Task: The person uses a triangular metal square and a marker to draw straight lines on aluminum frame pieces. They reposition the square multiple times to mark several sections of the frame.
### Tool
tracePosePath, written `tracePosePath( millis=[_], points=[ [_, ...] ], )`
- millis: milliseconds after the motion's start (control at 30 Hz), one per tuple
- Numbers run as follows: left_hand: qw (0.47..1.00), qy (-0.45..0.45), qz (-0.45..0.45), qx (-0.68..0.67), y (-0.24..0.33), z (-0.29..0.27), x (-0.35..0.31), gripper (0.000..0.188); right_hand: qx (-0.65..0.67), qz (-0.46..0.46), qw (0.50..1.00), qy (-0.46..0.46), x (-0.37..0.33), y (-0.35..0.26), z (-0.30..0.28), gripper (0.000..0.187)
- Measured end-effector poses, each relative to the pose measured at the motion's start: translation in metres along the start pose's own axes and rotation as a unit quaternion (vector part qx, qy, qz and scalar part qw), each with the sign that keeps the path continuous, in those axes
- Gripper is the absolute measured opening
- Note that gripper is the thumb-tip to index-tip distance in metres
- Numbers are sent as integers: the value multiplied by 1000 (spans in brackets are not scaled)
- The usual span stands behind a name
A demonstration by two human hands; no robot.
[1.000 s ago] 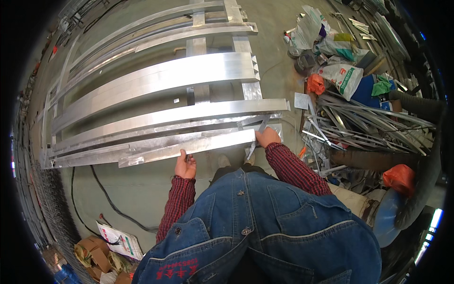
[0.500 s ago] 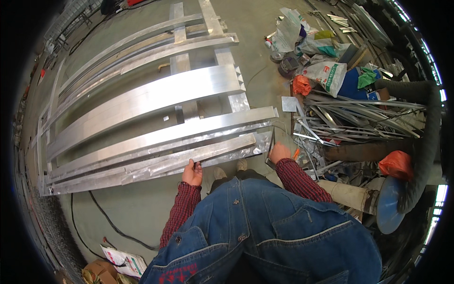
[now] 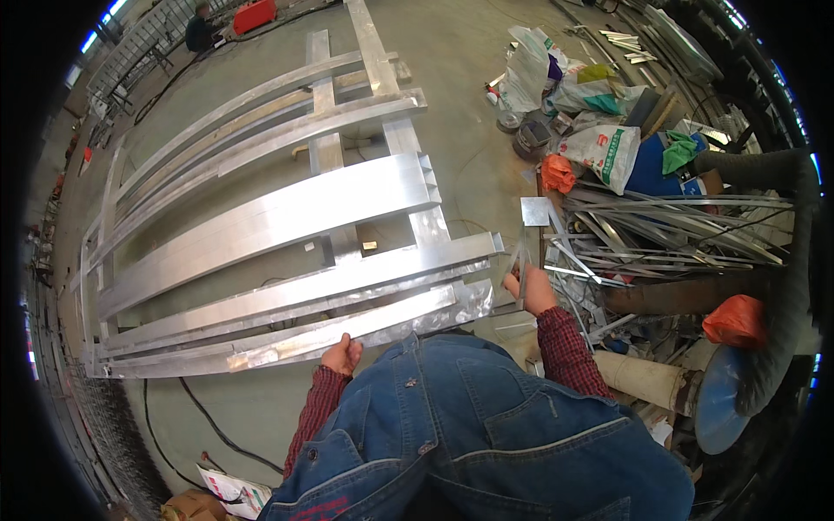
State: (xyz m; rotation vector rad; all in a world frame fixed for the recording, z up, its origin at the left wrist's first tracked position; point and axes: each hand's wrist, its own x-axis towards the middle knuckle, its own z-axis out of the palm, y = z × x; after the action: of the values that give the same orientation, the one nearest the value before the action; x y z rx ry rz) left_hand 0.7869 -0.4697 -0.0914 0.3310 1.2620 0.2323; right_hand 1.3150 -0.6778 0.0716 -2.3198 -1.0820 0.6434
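Note:
My left hand [image 3: 341, 355] is closed at the near edge of a short aluminium bar [image 3: 382, 319], its thumb up against that edge. This bar lies along the near side of a frame of long aluminium profiles. To the right, my right hand [image 3: 537, 289] holds a thin L-shaped metal square [image 3: 523, 280] just beyond the bars' right end. One leg of the square stands up beside my fingers; the other runs left toward the bars. My fingertips there are partly hidden. A wide aluminium profile [image 3: 278, 230] lies across the frame farther off.
Scrap metal strips [image 3: 678, 230] pile up on the right, with plastic bags [image 3: 599, 152] behind. A grey hose [image 3: 795, 260] curves down to a blue disc [image 3: 721, 391]. Black cables [image 3: 217, 425] cross the floor at lower left. A person [image 3: 201, 30] is low down at far left.
My right hand has moved a little right, drawing the square away from the bars' end. My left hand stays at the short bar's edge. The whole view has shifted slightly.

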Motion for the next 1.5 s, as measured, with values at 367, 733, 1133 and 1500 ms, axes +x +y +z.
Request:
tracePosePath(
  millis=[367,733,1133,1500],
  points=[
    [745,-63,477,461,125,236,-147,32,429,23,888,-166,100,-116,9,29],
    [522,-52,550,650,136,312,-151,30,358,-76,910,-196,107,-140,59,34],
    [491,18,535,687,196,298,-57,32,530,131,836,-54,125,-102,77,35],
    [382,8,449,808,238,296,74,22,588,203,783,3,141,-108,64,38]
  ],
)
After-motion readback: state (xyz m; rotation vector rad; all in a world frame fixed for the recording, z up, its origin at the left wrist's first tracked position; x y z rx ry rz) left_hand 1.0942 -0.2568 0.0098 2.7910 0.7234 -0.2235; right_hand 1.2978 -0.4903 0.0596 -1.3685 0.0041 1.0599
